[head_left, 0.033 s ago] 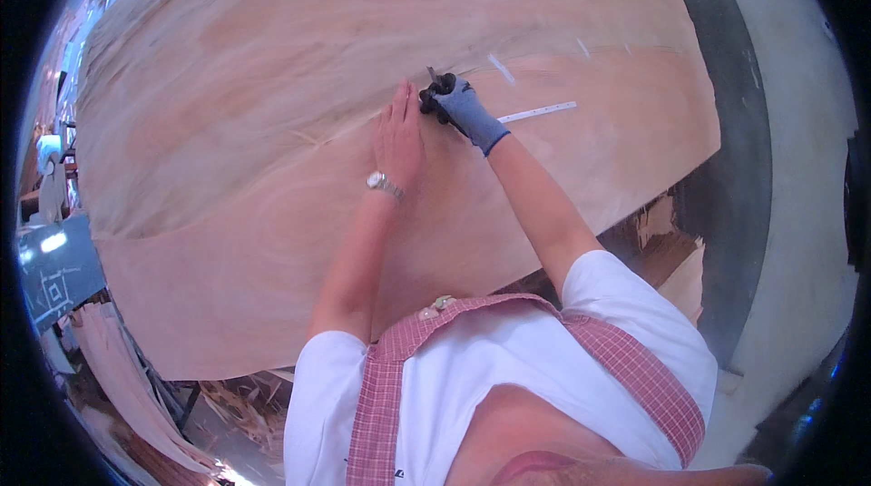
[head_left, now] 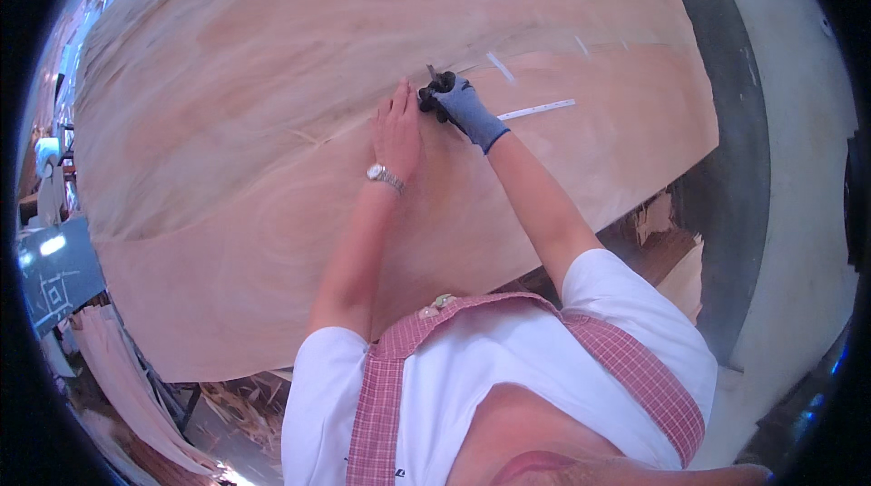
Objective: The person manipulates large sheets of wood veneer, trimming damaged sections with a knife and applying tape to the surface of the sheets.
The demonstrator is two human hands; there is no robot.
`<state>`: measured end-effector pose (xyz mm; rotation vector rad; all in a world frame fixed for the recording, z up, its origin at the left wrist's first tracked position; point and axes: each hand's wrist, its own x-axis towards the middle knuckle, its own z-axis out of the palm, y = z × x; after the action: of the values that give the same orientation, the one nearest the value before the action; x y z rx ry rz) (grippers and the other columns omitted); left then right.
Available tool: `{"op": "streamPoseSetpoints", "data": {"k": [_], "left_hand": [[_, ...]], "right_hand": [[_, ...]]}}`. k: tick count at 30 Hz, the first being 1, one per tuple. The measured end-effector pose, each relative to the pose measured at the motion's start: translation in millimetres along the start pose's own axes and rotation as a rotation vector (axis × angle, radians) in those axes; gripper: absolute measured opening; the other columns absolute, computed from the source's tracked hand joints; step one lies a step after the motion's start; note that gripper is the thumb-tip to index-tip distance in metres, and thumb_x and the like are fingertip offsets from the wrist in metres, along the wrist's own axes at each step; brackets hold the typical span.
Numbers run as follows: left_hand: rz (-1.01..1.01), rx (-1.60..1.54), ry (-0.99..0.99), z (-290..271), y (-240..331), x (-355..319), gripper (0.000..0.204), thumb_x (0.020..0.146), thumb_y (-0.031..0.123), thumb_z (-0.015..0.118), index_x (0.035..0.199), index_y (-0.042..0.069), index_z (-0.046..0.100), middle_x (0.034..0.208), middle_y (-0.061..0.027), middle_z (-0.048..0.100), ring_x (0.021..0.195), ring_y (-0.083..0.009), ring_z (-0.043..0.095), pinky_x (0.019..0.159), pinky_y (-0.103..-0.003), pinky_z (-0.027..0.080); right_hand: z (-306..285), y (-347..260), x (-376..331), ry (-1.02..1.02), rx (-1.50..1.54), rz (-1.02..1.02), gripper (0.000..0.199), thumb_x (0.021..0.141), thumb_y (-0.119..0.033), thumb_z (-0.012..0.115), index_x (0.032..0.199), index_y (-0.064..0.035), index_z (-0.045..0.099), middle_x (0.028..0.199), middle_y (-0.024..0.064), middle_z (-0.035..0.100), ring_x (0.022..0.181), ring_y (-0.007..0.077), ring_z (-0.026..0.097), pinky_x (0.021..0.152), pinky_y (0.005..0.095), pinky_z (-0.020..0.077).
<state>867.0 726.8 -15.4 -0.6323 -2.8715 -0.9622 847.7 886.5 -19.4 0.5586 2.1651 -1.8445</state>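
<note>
My left hand (head_left: 396, 134), bare and with a watch (head_left: 385, 178) at its wrist, lies flat on a large sheet of thin wood veneer (head_left: 272, 214), fingers stretched forward along a seam. Close beside its fingertips is my right hand (head_left: 458, 105), in a grey-blue glove with dark fingers. Those fingers are closed round a small dark metal tool (head_left: 431, 72), whose narrow end sticks up past them; the rest is hidden. A white perforated tape strip (head_left: 544, 109) extends to the right from beside the gloved wrist. Short white tape pieces (head_left: 501, 68) cross the seam farther right.
The veneer has a wavy seam and an uneven right edge. Torn veneer scraps (head_left: 667, 223) lie below its near right edge, and more scraps (head_left: 245, 409) at the near left. A dark board with chalk marks (head_left: 59, 273) stands at the left. Grey floor (head_left: 798, 168) runs along the right.
</note>
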Motion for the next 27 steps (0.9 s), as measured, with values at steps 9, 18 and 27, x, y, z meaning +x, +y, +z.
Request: {"op": "streamPoseSetpoints", "data": {"k": [9, 18, 27], "left_hand": [[0.104, 0.144, 0.020, 17.4, -0.2, -4.7, 0.047, 0.085, 0.008, 0.052, 0.132, 0.007, 0.053, 0.138, -0.0059, 0.052, 0.114, -0.0257, 0.051, 0.098, -0.043, 0.042], [0.139, 0.239, -0.058, 15.7, -10.6, -9.7, 0.049, 0.087, 0.010, 0.049, 0.135, 0.007, 0.049, 0.142, -0.0094, 0.046, 0.120, -0.0280, 0.048, 0.104, -0.044, 0.038], [-0.134, 0.278, 0.014, -73.6, -76.7, -163.0, 0.073, 0.089, 0.037, 0.058, 0.149, 0.009, 0.029, 0.157, -0.0148, 0.021, 0.147, -0.0305, 0.015, 0.118, -0.049, 0.011]], "right_hand": [[-12.7, 2.4, -3.6, -0.016, -0.013, 0.042, 0.025, 0.085, -0.025, 0.070, 0.093, -0.0030, 0.061, 0.075, 0.0081, 0.067, 0.056, 0.0142, 0.062, 0.047, 0.0275, 0.0482], [-37.1, 13.3, -12.2, 0.180, -1.307, -0.326, 0.025, 0.093, -0.027, 0.053, 0.101, -0.0035, 0.053, 0.089, 0.0190, 0.068, 0.086, 0.0345, 0.066, 0.073, 0.0437, 0.0518], [59.5, -9.6, -104.0, -0.095, -0.725, -0.517, 0.022, 0.091, -0.030, 0.060, 0.098, -0.0096, 0.062, 0.085, 0.0162, 0.067, 0.082, 0.0344, 0.065, 0.070, 0.0448, 0.0500]]}}
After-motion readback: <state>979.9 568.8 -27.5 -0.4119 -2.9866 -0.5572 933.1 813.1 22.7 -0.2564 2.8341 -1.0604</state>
